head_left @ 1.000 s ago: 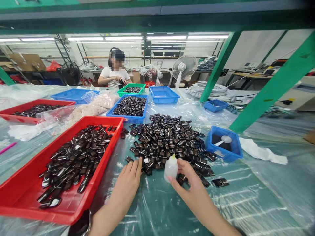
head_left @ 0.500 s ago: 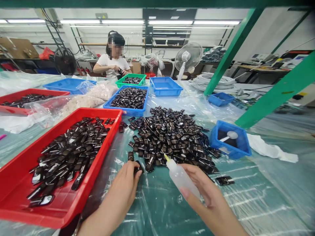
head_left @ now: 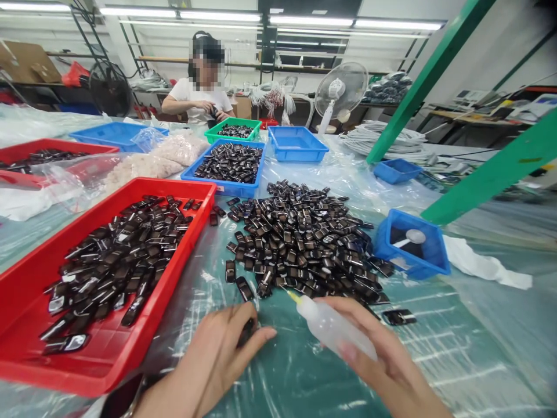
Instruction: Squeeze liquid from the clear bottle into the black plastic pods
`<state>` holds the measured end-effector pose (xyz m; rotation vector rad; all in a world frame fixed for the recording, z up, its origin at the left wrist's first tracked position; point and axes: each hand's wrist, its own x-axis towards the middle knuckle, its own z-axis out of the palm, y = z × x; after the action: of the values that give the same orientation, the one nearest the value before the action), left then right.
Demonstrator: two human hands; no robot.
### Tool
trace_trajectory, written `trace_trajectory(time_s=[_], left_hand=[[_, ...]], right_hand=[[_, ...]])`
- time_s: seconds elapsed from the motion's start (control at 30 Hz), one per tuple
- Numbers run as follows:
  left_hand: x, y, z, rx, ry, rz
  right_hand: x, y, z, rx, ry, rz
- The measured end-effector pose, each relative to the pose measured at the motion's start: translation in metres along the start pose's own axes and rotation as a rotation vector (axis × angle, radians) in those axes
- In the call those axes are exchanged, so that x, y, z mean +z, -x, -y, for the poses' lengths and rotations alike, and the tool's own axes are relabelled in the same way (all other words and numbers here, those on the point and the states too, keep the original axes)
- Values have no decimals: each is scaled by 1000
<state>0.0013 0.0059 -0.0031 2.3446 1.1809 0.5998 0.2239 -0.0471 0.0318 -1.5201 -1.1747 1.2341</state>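
My left hand (head_left: 221, 354) is curled round one small black glossy part (head_left: 246, 332), held just above the plastic-covered green table. My right hand (head_left: 383, 360) grips a translucent squeeze bottle (head_left: 333, 330); its yellow nozzle points left, toward the part. Just beyond both hands lies a big loose pile of black parts (head_left: 300, 238). A large red tray (head_left: 52, 348) with several of the same parts stands on my left.
A small blue bin (head_left: 413, 267) holding a white scoop sits to the right of the pile, with a white cloth (head_left: 483, 264) beside it. Farther back are blue trays (head_left: 228, 188), a green tray, bagged goods and a seated person handling parts. Green frame posts (head_left: 491, 168) slant at right.
My left hand picked a black part from the pile's near edge and drew it back toward me. My right hand tipped the bottle from upright to nearly flat, nozzle pointing left.
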Motion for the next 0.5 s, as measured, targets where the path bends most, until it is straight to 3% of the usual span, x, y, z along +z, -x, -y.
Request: trace_trajectory(time_s=[0.13,0.23,0.4,0.5], left_hand=[[-11,4,-10,10,148,-18],[-10,7,-9,97,245,-67],[-2,10,-2,180,216,-128],[-1,11,-2,191,217,-123]], right_hand=[[-2,2,-1,-40,-3,0],[-3,2,-4,-111,18,-28],[-5,2,-11,-146,20,-40],[-6,1,-13,-166,42,20]])
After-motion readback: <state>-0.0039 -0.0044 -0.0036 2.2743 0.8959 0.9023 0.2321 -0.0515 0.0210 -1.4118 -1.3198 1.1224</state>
